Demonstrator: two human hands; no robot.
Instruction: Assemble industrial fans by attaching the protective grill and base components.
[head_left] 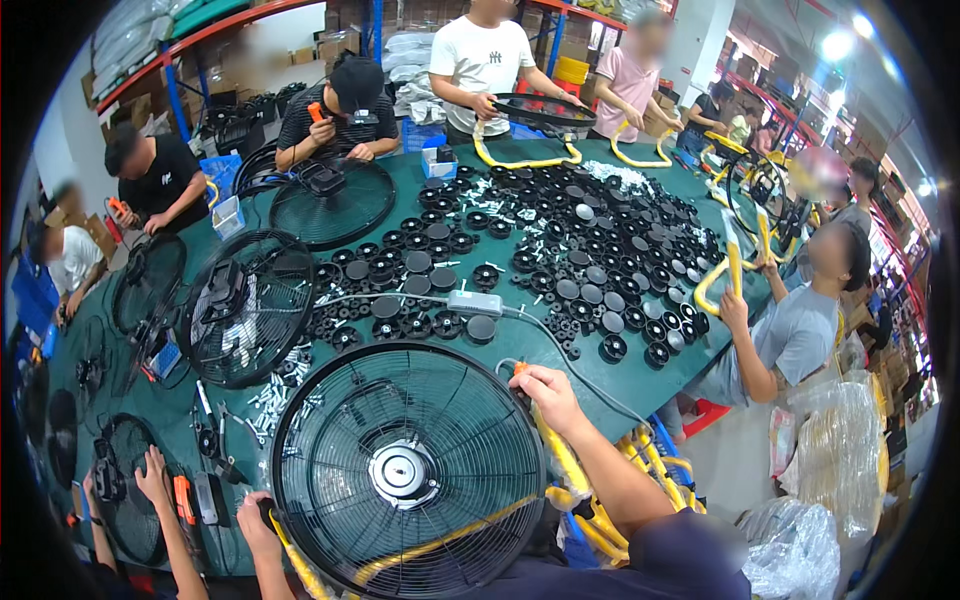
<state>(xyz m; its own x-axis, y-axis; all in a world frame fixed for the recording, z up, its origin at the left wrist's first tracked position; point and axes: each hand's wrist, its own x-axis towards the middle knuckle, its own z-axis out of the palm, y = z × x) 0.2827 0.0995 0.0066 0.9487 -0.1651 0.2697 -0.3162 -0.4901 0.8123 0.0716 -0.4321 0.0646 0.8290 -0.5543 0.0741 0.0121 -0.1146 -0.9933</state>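
Note:
A round black wire fan grille with a silver motor hub at its centre lies in front of me, tilted over the table's near edge. A yellow tube runs from its left rim, and a yellow bar shows through the wires. My left hand is closed around a black knob at the left rim, beside that tube's end. At the upper right rim, my right hand pinches a small orange-tipped piece; the rest of it is hidden by my fingers.
Black round caps and loose screws cover much of the green table. A grey power adapter trails a cable near my right hand. Yellow tubes stand at my right. Another person's hand works at my left.

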